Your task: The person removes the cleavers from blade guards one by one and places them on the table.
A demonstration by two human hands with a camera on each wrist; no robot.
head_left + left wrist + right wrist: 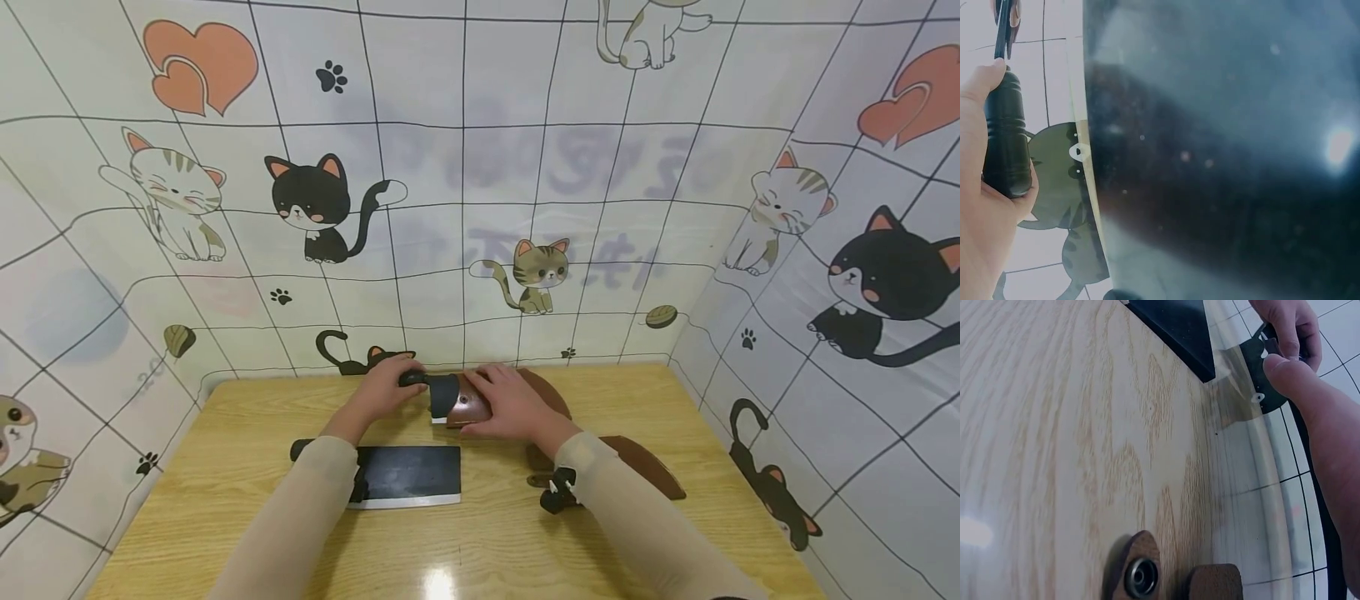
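Note:
Near the table's back edge, my left hand (pixel 386 387) holds a knife by its black handle (pixel 1005 137), fingers and thumb around it. A short stretch of the dark blade (pixel 444 395) shows beside the handle. The rest is hidden in a brown leather sheath (pixel 468 406). My right hand (pixel 513 406) grips this sheath from above, its thumb (pixel 1310 394) on the near side. Below my left forearm lies a cleaver (pixel 411 472) with a wide dark blade and pale edge. That blade fills much of the left wrist view.
A second brown leather sheath (pixel 648 468) lies at the right, partly under my right forearm. Its strap (pixel 1141 569) carries a metal snap. The wooden table (pixel 247 500) is bordered by white cloth walls (pixel 427 167) printed with cats.

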